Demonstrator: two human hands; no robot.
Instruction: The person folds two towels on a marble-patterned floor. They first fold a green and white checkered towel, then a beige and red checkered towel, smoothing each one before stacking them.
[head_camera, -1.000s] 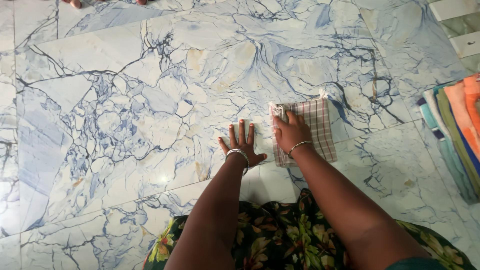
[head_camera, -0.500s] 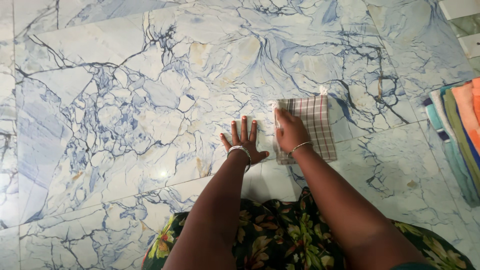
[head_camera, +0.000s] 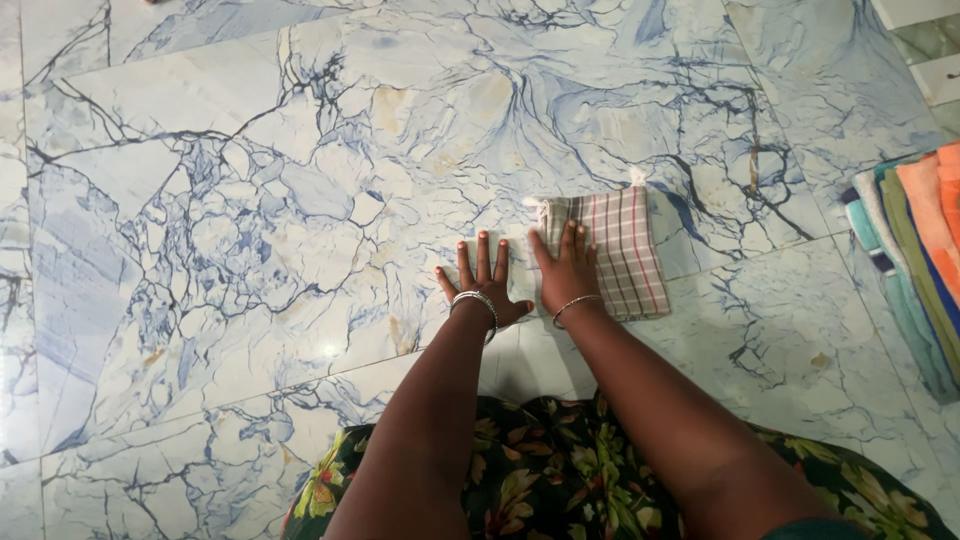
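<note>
Marble floor (head_camera: 250, 200), pale with blue and dark veins, fills nearly the whole head view, its slabs meeting in thin seams. A folded checked cloth (head_camera: 620, 250), grey with red and dark lines, lies flat on it; take that cloth as the landmark.

On the cloth's near left part rests the right hand (head_camera: 568, 275), palm down, fingers spread and straight, pressing flat rather than gripping. A thin bangle (head_camera: 575, 303) circles that wrist, just at the cloth's near edge. A small white tuft sticks up at the cloth's far right corner, and a frayed white edge shows at its far left corner.

Just left of the cloth, not touching it, the left hand (head_camera: 485, 285) lies flat on the bare floor, fingers stretched out and slightly apart, holding nothing. It wears silver bangles (head_camera: 476, 300) at the wrist. Both hands sit side by side, near each other but apart.

Well to the right of the cloth, at the edge of view, a pile of towels (head_camera: 915, 260) in teal, green, orange and blue lies on the floor.

Nearer the viewer than the cloth, a dark floral garment (head_camera: 560, 480) covers the person's lap.
</note>
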